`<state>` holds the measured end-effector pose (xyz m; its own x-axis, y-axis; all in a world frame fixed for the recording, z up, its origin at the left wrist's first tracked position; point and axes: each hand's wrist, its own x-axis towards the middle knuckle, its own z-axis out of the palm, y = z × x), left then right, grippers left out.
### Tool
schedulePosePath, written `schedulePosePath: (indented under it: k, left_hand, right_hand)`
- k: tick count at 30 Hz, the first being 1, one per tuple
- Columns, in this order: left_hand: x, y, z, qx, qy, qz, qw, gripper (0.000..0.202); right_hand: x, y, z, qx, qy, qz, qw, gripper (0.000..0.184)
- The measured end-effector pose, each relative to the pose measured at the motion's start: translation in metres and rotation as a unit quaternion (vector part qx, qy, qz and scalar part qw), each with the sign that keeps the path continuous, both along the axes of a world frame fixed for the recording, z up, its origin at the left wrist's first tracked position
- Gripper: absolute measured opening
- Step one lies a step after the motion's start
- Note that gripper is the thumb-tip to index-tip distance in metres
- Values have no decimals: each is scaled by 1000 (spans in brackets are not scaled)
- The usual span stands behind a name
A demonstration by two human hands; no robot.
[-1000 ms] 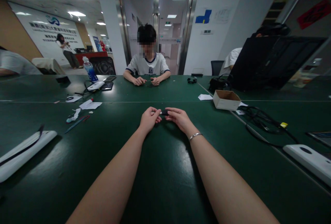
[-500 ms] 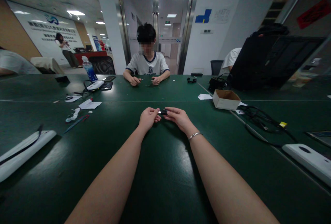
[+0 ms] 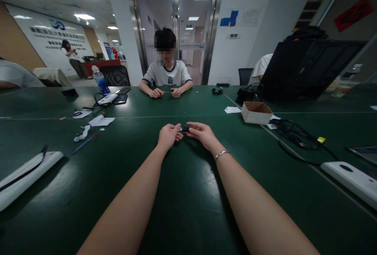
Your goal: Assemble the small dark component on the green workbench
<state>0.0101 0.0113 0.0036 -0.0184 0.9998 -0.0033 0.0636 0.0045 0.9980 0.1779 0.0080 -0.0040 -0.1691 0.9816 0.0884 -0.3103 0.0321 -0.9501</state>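
Note:
Both my forearms stretch out over the dark green table [image 3: 188, 192]. My left hand [image 3: 168, 135] and my right hand [image 3: 202, 133] meet at the table's middle, fingers curled and pinched on a small black object [image 3: 185, 128] held between them. Only a short dark piece of that object shows between the fingertips. A thin silver bracelet [image 3: 222, 154] circles my right wrist.
A person in a white shirt [image 3: 167, 75] sits opposite, hands on the table. An open cardboard box [image 3: 256, 112] and black cables [image 3: 297, 137] lie to the right, white devices [image 3: 350, 178] [image 3: 26, 172] at both sides. Papers [image 3: 101, 121], a water bottle [image 3: 99, 80] and phones sit far left.
My hands have stayed together on the small black object, with only slight finger movement. The person opposite has brought both hands back together. The view shifted a little.

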Motion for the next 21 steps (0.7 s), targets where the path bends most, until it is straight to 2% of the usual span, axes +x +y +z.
schedulePosePath:
  k: [10,16,21]
  left_hand:
    - [0,2,-3,13,58,17,998,34]
    - [-3,3,-11,123,153,59,979,31]
    - [-3,3,-14,175,96,5,980,13]
  right_hand:
    - [1,-3,3,1,10,26,1000,29]
    - [-5,-7,10,-32,-43,13,998,17]
    - [-8,-9,15,-44,-56,-18,997,9]
